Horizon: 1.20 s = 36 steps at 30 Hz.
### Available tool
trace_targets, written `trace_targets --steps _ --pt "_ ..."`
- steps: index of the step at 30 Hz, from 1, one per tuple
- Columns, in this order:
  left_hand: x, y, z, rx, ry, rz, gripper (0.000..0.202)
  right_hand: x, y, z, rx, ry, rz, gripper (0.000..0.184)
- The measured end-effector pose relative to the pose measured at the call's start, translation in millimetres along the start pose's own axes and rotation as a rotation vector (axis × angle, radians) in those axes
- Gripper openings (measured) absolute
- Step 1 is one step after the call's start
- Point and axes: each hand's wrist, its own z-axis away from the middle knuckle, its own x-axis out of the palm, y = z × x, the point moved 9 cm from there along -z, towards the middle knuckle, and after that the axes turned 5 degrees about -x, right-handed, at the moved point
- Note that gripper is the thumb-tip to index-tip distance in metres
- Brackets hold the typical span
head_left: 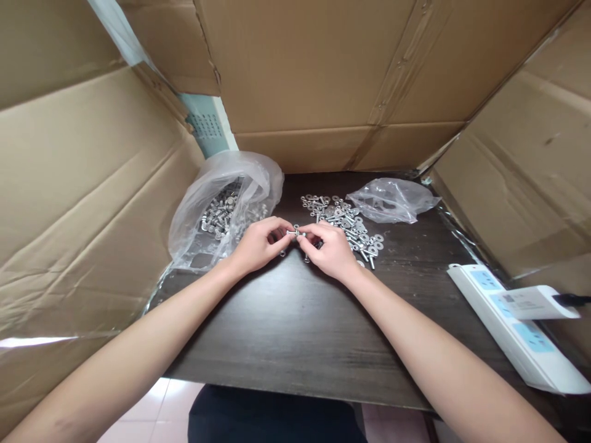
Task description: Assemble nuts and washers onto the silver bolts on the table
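On the middle of the dark tabletop (277, 332), the left hand (259, 243) and the right hand (331, 251) met at a small bolt (292, 233), held just above the surface. The left thumb and forefinger pinched one end; the right thumb and fingertips gripped the opposite end and partly covered it. This two-sided pinch probably suited so slight a part, steadying both ends while leaving the center exposed. A metal piece showed just behind the bolt; whether it was attached could not be determined. The loose hardware pile (347, 224), comprising bolts, washers and nuts, lay beside the right hand, presumably spread so that single parts could be picked up. Beside the left hand, a clear plastic bag (258, 167) contained metal fasteners (220, 215); its raised walls likely kept them separate from the pile. A flattened bag (392, 200) lay beside the pile. The power strip (494, 326) rested well apart, at right, presumably clear of both hands.
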Motion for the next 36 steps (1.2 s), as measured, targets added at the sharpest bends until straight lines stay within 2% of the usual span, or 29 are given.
trace_targets --steps 11,20,29,36 --pt "1.0 3.4 1.1 -0.015 0.000 0.001 0.016 -0.6 -2.0 -1.2 0.002 0.020 0.023 0.007" --pt "-1.8 5.8 1.4 0.007 0.037 -0.022 0.016 5.5 -1.0 -0.3 0.009 -0.066 0.016 0.009" --pt "-4.5 3.0 0.9 -0.003 0.064 -0.033 0.015 7.7 -4.5 0.7 -0.032 -0.075 0.008 0.009" --pt "-2.4 1.4 0.1 -0.010 0.041 -0.028 0.017 6.6 -6.8 -0.1 -0.042 -0.075 -0.007 0.009"
